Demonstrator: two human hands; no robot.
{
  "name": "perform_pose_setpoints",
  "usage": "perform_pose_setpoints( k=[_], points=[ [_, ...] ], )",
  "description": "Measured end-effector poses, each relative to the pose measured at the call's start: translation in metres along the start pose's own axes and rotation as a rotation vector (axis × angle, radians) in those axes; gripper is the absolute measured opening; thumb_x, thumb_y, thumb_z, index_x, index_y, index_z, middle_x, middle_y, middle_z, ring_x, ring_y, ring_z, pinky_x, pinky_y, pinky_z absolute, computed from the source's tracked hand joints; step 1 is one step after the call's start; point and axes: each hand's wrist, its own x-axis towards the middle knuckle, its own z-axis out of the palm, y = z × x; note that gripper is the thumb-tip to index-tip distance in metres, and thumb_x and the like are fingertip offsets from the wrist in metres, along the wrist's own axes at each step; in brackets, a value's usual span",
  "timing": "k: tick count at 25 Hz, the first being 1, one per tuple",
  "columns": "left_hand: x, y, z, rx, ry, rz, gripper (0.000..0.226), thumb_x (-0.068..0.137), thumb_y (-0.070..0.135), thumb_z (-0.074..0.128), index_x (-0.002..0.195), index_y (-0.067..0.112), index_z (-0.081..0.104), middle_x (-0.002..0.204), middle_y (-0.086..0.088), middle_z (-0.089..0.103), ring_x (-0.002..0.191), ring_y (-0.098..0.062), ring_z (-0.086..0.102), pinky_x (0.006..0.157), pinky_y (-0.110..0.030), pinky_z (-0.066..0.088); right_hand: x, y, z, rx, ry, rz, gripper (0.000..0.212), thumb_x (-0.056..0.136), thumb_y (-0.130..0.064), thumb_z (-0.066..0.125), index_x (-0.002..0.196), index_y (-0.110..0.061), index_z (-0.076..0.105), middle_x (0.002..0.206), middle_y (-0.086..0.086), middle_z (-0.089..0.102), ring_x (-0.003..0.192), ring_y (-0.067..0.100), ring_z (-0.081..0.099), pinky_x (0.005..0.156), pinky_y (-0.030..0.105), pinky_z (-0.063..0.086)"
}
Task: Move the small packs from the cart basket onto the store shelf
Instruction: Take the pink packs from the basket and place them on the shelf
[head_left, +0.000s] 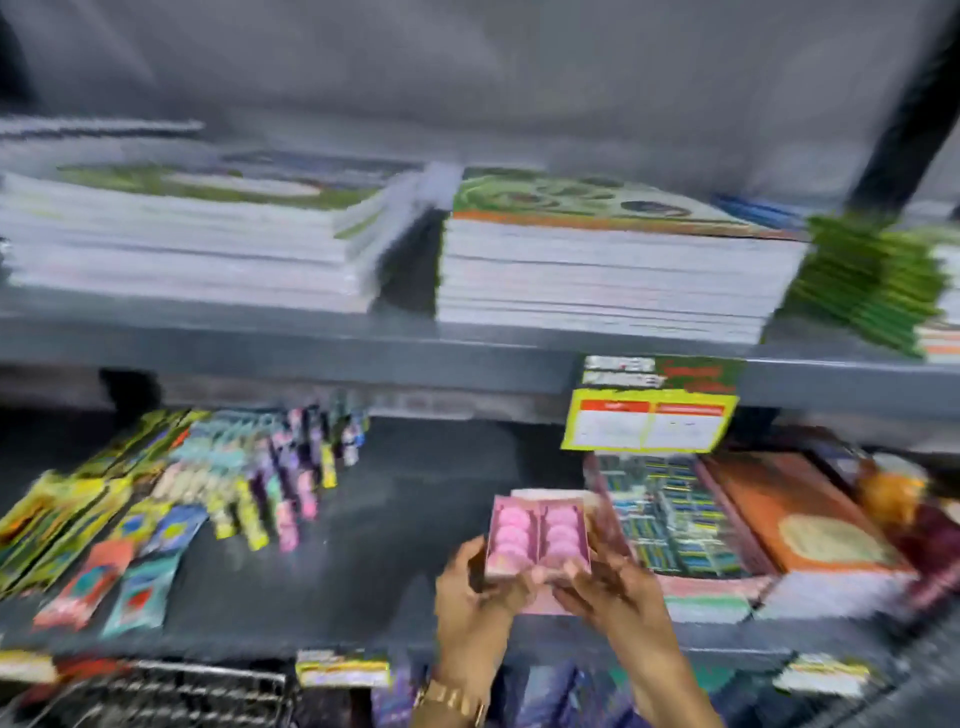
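Note:
The frame is blurred by motion. A small pink pack (537, 535) with round pink pieces showing through its front is held tilted over the dark grey store shelf (405, 519), near the shelf's front edge. My left hand (475, 592) grips its lower left side and my right hand (613, 587) grips its lower right side. A corner of the wire cart basket (171, 693) shows at the bottom left, below the shelf; its contents are not visible.
Rows of colourful small packs (244, 478) lie on the shelf's left part. Boxed goods and a brown book (810, 525) fill its right part. Stacks of notebooks (608, 270) sit on the upper shelf. A yellow price tag (649, 421) hangs from that shelf's edge.

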Motion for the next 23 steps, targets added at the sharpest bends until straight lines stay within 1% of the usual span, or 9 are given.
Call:
perform_pose_setpoints(
  k=[3,5,7,9,12,16,19,21,23],
  points=[
    [0.018,-0.014,0.030,0.198,-0.038,-0.017,0.040,0.035,0.046,0.077,0.073,0.034,0.069,0.062,0.011,0.073,0.063,0.003,0.062,0.063,-0.028,0.055,0.028,0.000,-0.029,-0.440,0.084,-0.027,0.038,0.082,0.005,0.060,0.116,-0.011,0.061,0.089,0.009,0.069,0.076,0.021,0.072,0.065,0.021,0.057],
    [0.027,-0.017,0.040,0.374,-0.030,-0.034,0.027,0.044,0.042,0.069,0.071,0.038,0.068,0.072,0.001,0.077,0.073,-0.008,0.070,0.065,-0.033,0.056,0.037,-0.006,-0.029,-0.880,0.142,-0.036,0.027,0.086,-0.007,0.054,0.111,-0.017,0.062,0.103,0.013,0.071,0.099,0.030,0.068,0.078,0.029,0.052],
    [0.034,-0.019,0.040,0.555,-0.025,-0.018,0.044,0.055,0.034,0.065,0.099,0.032,0.065,0.091,-0.008,0.076,0.092,-0.024,0.071,0.075,-0.038,0.057,0.036,-0.019,-0.022,-1.236,0.145,0.001,0.029,0.092,-0.011,0.043,0.117,-0.009,0.057,0.117,0.017,0.066,0.111,0.032,0.062,0.089,0.035,0.049],
    [0.036,-0.015,0.041,0.759,-0.073,-0.015,0.066,0.069,0.034,0.066,0.132,0.028,0.045,0.115,-0.012,0.062,0.109,-0.032,0.061,0.087,-0.040,0.053,0.034,-0.026,-0.017,-1.418,0.124,0.009,0.034,0.095,-0.009,0.035,0.124,-0.008,0.052,0.124,0.016,0.061,0.116,0.031,0.058,0.094,0.037,0.048],
    [0.033,-0.002,0.044,1.122,-0.135,0.051,0.063,0.083,0.030,0.058,0.140,0.040,0.032,0.128,-0.004,0.039,0.108,-0.029,0.062,0.087,-0.041,0.055,0.036,-0.027,-0.019,-1.537,0.089,0.004,0.036,0.096,-0.010,0.032,0.127,-0.011,0.050,0.126,0.015,0.059,0.117,0.031,0.057,0.094,0.038,0.048],
    [0.022,0.010,0.029,1.154,-0.114,0.142,0.068,0.081,0.044,0.058,0.141,0.039,0.028,0.127,-0.003,0.037,0.103,-0.032,0.061,0.077,-0.043,0.054,0.020,-0.037,0.002,-1.570,0.076,-0.124,0.039,0.095,-0.013,0.035,0.133,-0.015,0.046,0.121,0.015,0.064,0.112,0.034,0.061,0.090,0.040,0.050],
    [0.013,0.011,-0.013,1.185,0.056,0.320,0.064,0.081,0.051,0.057,0.140,0.035,0.036,0.122,-0.005,0.048,0.097,-0.030,0.062,0.067,-0.040,0.055,0.005,-0.037,0.045,-1.463,-0.047,-0.367,0.034,0.094,-0.019,0.040,0.126,-0.016,0.051,0.117,0.014,0.065,0.106,0.035,0.063,0.083,0.042,0.051],
    [0.001,0.003,-0.059,1.209,0.254,0.403,0.061,0.083,0.054,0.051,0.136,0.025,0.045,0.117,-0.008,0.056,0.095,-0.029,0.061,0.071,-0.039,0.054,-0.006,-0.026,0.085,-1.357,-0.176,-0.506,0.033,0.093,-0.021,0.043,0.124,-0.018,0.055,0.118,0.012,0.066,0.107,0.034,0.062,0.083,0.042,0.051],
    [-0.018,-0.008,-0.108,1.263,0.382,0.370,0.061,0.085,0.057,0.046,0.133,0.020,0.047,0.116,-0.010,0.058,0.094,-0.030,0.059,0.076,-0.039,0.051,-0.019,-0.008,0.123,-1.246,-0.296,-0.599,0.035,0.092,-0.022,0.047,0.125,-0.019,0.057,0.123,0.008,0.065,0.111,0.033,0.060,0.087,0.042,0.050]
  ],
)
